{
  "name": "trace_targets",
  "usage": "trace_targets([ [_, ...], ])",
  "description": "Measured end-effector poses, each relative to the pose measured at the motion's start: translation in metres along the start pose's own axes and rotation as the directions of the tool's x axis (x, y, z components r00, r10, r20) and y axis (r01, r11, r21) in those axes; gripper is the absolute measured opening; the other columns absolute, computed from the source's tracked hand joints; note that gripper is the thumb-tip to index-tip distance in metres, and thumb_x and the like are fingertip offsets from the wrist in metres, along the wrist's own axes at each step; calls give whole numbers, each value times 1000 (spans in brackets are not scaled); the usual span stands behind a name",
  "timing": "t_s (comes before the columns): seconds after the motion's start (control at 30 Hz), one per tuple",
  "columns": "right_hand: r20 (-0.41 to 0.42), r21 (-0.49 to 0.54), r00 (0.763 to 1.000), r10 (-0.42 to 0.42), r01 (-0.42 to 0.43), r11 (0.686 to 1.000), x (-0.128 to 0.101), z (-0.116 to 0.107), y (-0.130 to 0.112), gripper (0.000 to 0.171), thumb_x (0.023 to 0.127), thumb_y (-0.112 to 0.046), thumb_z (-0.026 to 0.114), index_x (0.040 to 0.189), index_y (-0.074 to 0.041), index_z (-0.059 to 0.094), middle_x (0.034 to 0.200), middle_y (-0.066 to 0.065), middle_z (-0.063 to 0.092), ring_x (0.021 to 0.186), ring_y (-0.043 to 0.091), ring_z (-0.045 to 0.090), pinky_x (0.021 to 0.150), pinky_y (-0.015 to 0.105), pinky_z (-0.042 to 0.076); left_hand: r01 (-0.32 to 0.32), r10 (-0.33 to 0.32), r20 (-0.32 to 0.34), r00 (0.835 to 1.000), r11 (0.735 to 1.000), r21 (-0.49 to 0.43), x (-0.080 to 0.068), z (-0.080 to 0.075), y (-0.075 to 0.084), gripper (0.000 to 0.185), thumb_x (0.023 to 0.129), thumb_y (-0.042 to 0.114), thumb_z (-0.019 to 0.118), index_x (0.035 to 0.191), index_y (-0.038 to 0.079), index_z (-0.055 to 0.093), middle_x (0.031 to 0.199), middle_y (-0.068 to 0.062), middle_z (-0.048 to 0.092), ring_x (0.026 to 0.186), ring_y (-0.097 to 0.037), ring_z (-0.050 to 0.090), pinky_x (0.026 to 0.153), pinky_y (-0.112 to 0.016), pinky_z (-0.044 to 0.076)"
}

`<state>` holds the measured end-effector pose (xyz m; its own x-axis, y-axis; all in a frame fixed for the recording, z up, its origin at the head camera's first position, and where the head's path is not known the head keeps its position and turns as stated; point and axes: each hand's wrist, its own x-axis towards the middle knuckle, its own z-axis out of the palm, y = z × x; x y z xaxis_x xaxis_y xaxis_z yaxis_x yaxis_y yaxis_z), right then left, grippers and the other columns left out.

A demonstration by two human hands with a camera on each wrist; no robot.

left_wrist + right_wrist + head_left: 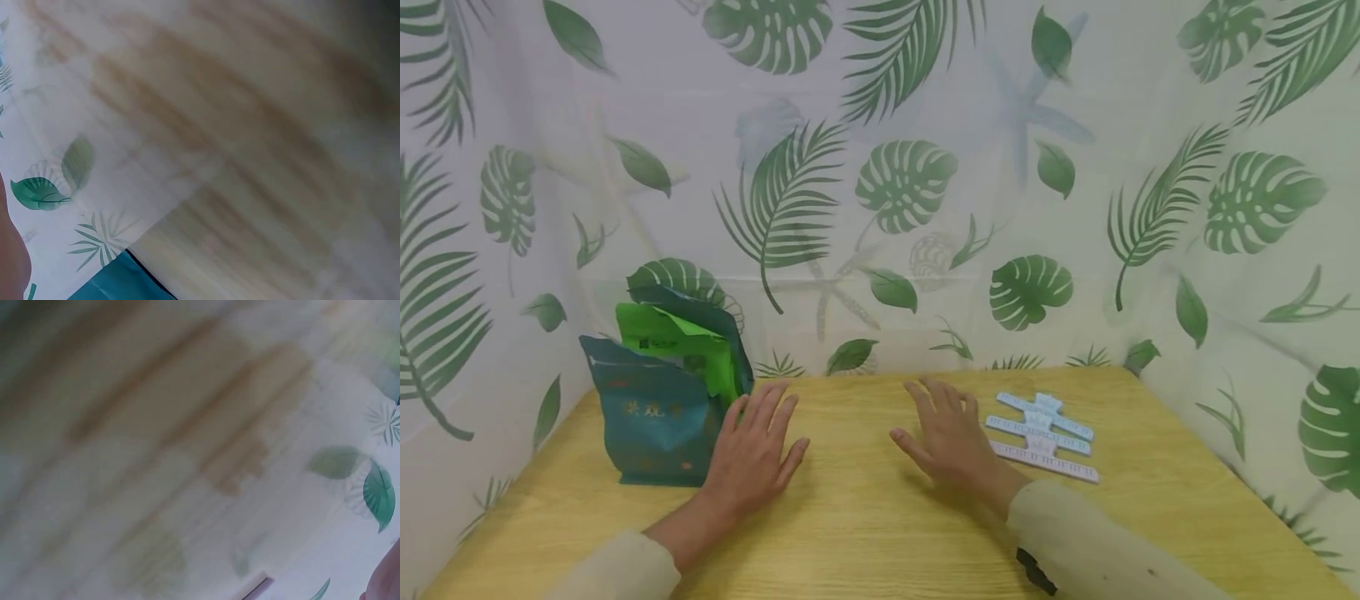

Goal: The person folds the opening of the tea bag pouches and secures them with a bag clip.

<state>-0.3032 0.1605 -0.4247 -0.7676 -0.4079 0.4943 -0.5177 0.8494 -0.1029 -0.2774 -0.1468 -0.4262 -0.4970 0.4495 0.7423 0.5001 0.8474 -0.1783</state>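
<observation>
My left hand (752, 446) is held over the table with fingers extended, just right of a teal pouch (651, 425) and partly in front of it. That pouch stands upright, open at the top, with bright green packaging (666, 333) showing inside. Whether the hand touches it I cannot tell. In the left wrist view, a teal corner (122, 281) of the pouch appears. My right hand (947, 433), fingers spread and holding nothing, is left of three ruler-shaped clips: a light blue clip (1007, 402), a paler blue clip (1002, 426) and a pale pink clip (1071, 471).
A wooden table (850, 517) spreads beneath both hands. Behind it and along both sides hangs a white sheet (970, 342) printed with green leaves. Both wrist views are mostly blurred and streaked.
</observation>
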Motion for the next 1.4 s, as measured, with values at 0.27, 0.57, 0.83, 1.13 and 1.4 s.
trace_targets([
  [0.27, -35, -50, 995, -98, 96, 994, 5, 5, -10, 69, 98, -54, 50, 148, -6, 40, 145, 18, 44, 130, 36, 43, 97, 58, 35, 1, -1, -17, 1000, 1000, 19, -6, -1, -7, 58, 103, 46, 36, 136, 1, 53, 145, -19, 49, 134, -37, 46, 102, -59, 38],
  [0.57, -34, -74, 992, -118, 115, 991, 8, 5, -20, 71, 97, -53, 50, 148, -5, 40, 145, 17, 45, 129, 35, 44, 100, 55, 34, -9, 10, -55, 998, 1000, 25, -7, -5, -11, 58, 104, 46, 36, 135, 0, 54, 144, -20, 50, 132, -36, 47, 102, -57, 36],
  [0.83, -72, -38, 987, -145, 143, 989, 11, 6, -27, 69, 99, -55, 46, 147, -6, 41, 145, 17, 43, 127, 35, 43, 99, 55, 32, -5, 6, -52, 999, 1000, 18, -11, -11, -16, 58, 105, 46, 33, 136, 1, 53, 147, -18, 49, 133, -36, 45, 102, -55, 34],
  [1.13, -129, 6, 978, -161, 164, 987, 15, 7, -36, 72, 100, -57, 41, 148, -3, 39, 144, 16, 45, 127, 33, 44, 98, 54, 34, 5, -1, -102, 995, 999, 35, -16, -18, -27, 58, 104, 46, 36, 133, 0, 55, 141, -20, 51, 123, -39, 50, 95, -56, 33],
  [1.4, -116, 22, 978, -174, 177, 984, 20, 9, -48, 73, 100, -58, 40, 148, -3, 38, 145, 15, 42, 129, 33, 40, 96, 53, 33, 16, -11, -134, 991, 999, 37, -21, -18, -35, 56, 103, 47, 38, 127, 1, 58, 137, -21, 52, 114, -40, 49, 90, -57, 32],
])
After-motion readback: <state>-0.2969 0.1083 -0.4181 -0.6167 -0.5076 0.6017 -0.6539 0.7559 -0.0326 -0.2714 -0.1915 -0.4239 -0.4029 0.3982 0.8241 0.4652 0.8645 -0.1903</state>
